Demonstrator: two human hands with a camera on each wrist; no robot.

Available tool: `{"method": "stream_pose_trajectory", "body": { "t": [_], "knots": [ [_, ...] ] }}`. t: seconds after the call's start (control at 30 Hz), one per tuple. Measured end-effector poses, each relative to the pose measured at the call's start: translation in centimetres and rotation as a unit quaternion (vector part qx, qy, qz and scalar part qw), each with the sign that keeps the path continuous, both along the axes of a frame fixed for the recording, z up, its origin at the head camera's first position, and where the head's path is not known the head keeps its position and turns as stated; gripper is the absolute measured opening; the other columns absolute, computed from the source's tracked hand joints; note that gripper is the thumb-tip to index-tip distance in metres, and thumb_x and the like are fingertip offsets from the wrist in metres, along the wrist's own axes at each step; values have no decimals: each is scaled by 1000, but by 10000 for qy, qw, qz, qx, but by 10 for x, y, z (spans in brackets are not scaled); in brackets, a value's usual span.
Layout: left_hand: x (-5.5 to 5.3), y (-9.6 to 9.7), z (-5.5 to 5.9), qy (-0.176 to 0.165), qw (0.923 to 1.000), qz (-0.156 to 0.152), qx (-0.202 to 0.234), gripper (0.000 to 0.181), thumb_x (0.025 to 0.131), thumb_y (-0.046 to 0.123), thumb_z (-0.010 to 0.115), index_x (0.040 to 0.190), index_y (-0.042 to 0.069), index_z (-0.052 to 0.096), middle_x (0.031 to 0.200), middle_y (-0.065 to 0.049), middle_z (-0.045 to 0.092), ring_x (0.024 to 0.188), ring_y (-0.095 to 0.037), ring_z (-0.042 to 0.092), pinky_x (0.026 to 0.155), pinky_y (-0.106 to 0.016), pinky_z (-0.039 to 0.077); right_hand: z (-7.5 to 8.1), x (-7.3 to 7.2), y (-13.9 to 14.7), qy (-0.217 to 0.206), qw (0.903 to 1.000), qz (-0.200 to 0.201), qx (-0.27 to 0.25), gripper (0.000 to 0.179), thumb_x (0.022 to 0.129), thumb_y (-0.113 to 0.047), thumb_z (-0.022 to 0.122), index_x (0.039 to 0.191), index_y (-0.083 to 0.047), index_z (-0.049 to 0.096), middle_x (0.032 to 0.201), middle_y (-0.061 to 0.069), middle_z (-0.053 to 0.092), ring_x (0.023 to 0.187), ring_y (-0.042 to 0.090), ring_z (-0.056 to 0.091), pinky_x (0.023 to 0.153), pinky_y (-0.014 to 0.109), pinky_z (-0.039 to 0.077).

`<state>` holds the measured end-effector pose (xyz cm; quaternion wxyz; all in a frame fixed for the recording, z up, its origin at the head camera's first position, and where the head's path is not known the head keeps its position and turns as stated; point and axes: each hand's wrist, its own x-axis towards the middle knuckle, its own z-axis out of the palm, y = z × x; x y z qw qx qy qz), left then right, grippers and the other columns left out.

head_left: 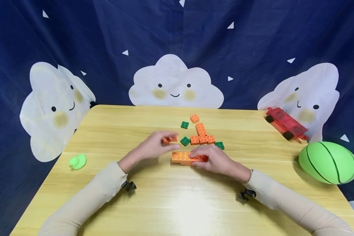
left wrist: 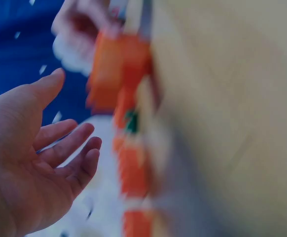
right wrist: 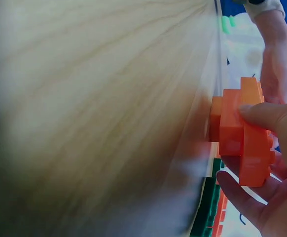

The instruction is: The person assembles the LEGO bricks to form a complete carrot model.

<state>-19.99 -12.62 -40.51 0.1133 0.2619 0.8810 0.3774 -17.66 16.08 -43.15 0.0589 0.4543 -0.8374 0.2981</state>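
In the head view a stack of joined orange toy bricks is at the middle of the table. My right hand grips its right end; in the right wrist view the thumb lies on the stepped orange side, with fingers on the far side. My left hand is to the upper left of the stack, beside loose orange bricks that its fingers partly cover. The left wrist view shows that hand with spread, relaxed fingers and nothing in them.
Behind the stack lie several more orange bricks and green bricks. A green rubber duck sits at the left. On the right are a red toy car and a green ball, near the table's edge.
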Motion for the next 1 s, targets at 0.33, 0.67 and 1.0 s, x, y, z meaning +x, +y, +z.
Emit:
{"method": "stream_pose_trajectory", "body": {
  "t": [0.33, 0.67, 1.0],
  "knots": [
    [-26, -52, 14, 273, 9822, 44, -1856, 63, 94, 21, 75, 148, -2, 51, 148, -23, 52, 138, -40, 50, 118, -54, 41, 4, -1, -3, -324, 9992, 251, 32, 15, 86, -23, 85, 99, -18, 79, 102, -4, 78, 96, 11, 75, 85, 29, 61],
    [-27, -50, 0, 458, 9780, -126, -2031, 47, 89, 5, 76, 134, -2, 63, 123, -18, 67, 110, -30, 61, 96, -45, 52, 5, -1, -1, -605, 9977, 261, 163, 13, 87, -23, 84, 99, -20, 79, 104, -6, 77, 96, 9, 72, 85, 29, 61],
    [-28, -52, -3, 502, 9778, 47, -2033, 19, 89, 16, 80, 94, 2, 67, 79, -5, 53, 74, -18, 47, 69, -33, 40, 8, -6, -3, -584, 9979, 257, 140, 15, 86, -22, 85, 100, -20, 80, 105, -5, 77, 99, 11, 73, 86, 33, 61]
  ]
}}
